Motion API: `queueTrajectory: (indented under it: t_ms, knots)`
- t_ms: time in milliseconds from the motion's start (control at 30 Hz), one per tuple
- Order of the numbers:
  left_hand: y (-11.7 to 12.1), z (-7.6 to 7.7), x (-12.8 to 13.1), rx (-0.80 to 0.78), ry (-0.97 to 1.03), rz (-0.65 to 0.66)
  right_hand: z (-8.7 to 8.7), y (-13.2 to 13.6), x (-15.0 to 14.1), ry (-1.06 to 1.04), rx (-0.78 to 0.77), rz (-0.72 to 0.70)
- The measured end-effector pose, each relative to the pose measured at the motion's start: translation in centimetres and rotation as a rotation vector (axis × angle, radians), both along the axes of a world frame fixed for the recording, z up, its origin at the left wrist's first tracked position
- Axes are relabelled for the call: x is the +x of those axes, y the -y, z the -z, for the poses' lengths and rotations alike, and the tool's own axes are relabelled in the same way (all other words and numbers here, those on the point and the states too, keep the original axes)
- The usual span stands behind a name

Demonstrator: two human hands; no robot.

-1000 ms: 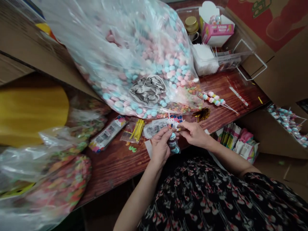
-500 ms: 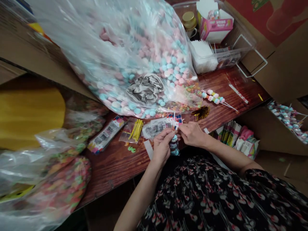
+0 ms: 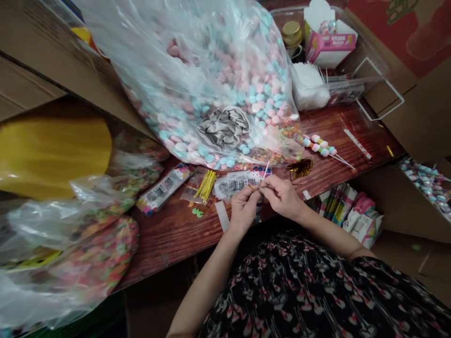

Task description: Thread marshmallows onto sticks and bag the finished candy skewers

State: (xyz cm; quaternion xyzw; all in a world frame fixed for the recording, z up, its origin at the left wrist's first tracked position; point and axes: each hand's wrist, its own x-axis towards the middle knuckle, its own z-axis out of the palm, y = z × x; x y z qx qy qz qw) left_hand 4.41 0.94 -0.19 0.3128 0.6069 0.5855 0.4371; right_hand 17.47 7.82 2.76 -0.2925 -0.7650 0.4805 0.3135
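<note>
**A narrow 2-handed pinch**

The right hand (image 3: 283,197) held its fingertips narrowly on a white stick (image 3: 265,172); the left hand (image 3: 242,209) closed narrowly beside a gold twist tie (image 3: 250,187), its grip unclear. 1 marshmallow skewer (image 3: 319,146) lay assembled on the wooden table (image 3: 169,239); the plastic bag (image 3: 211,70) sat full of candies.

room: wooden tabletop (image 3: 169,244) beside hands (image 3: 282,197) | obstacle: bulging plastic bag (image 3: 207,80) beyond them

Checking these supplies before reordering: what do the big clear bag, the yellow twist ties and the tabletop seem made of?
The big bag looks like thin, glossy clear plastic, creased and shiny. The yellow twist ties look like shiny metallic-coated paper or plastic; any core is hidden. The tabletop shows reddish-brown grain under a sheen: varnished wood, possibly laminate.
</note>
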Motion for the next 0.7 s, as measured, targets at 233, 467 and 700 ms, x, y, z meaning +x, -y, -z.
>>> queueTrajectory:
  t_ms: [233,467,700]
  knots:
    - [1.2,0.3,-0.7,0.007,-0.048,0.039,0.8,-0.9,0.5,0.075,0.054,-0.087]
    - [0.9,1.6,-0.5,-0.037,0.079,0.008,0.8,-1.4,0.6,0.160,0.209,-0.150]
    - [0.9,1.5,-0.6,-0.053,0.085,0.008,1.1,-0.7,1.0,0.168,0.119,-0.055]
